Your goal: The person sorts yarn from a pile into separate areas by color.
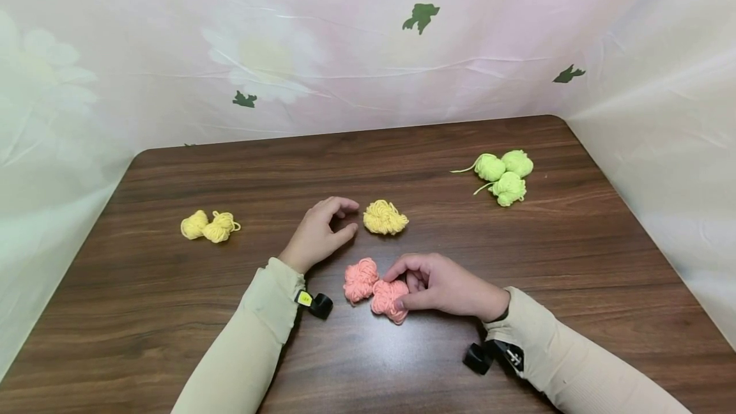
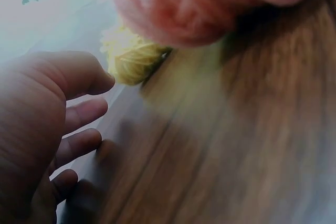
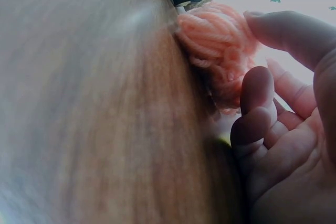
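Observation:
My right hand [image 1: 439, 283] pinches a pink yarn ball [image 1: 391, 299] between thumb and index finger, its other fingers curled in. Right beside that ball, on its left, lies a second pink yarn ball [image 1: 361, 280]. The right wrist view shows the thumb against the pink strands [image 3: 220, 40]. Farther up the table, my left hand [image 1: 322, 229] has its fingers loosely bent with nothing between them. Just past its fingertips sits a yellow yarn ball [image 1: 384, 218]. From the left wrist, that yellow ball [image 2: 131, 61] appears partly covered by a blurred pink ball [image 2: 173, 3].
Two yellow yarn balls [image 1: 218, 227] lie together at the left of the brown wooden table [image 1: 144, 299]. Three green yarn balls [image 1: 508, 189] are grouped at the back right, with loose yarn ends. A flowered cloth [image 1: 345, 50] hangs behind the table.

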The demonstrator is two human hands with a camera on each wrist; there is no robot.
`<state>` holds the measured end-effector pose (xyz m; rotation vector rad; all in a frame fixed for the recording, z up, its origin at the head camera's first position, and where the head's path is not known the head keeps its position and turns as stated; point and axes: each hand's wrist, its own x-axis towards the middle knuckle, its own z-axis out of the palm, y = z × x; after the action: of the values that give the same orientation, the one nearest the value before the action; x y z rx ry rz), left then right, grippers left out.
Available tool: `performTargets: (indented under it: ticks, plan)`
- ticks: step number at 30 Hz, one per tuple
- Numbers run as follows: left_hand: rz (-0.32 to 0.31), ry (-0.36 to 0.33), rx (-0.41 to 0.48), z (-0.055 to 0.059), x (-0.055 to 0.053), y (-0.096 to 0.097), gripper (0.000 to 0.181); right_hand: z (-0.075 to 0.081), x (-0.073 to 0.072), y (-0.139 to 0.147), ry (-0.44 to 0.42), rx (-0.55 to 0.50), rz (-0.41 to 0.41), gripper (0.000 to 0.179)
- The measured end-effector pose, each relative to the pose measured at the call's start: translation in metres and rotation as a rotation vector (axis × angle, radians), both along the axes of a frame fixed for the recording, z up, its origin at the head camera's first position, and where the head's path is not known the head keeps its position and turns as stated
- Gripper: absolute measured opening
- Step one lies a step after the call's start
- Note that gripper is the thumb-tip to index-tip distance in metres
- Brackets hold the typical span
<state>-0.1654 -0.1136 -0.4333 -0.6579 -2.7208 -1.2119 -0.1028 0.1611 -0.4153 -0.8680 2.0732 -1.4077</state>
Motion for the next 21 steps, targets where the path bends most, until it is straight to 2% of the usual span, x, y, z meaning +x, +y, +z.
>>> performTargets:
  ticks: [8,21]
  plan:
    - [-0.012,0.015,-0.021,0.001,-0.001,0.005,0.048,-0.001,-0.001,-0.001,0.008,-0.004,0.004,0.030]
    - [-0.006,0.022,-0.089,0.001,-0.004,0.017,0.050,0.000,-0.001,0.000,0.011,0.001,0.001,0.031]
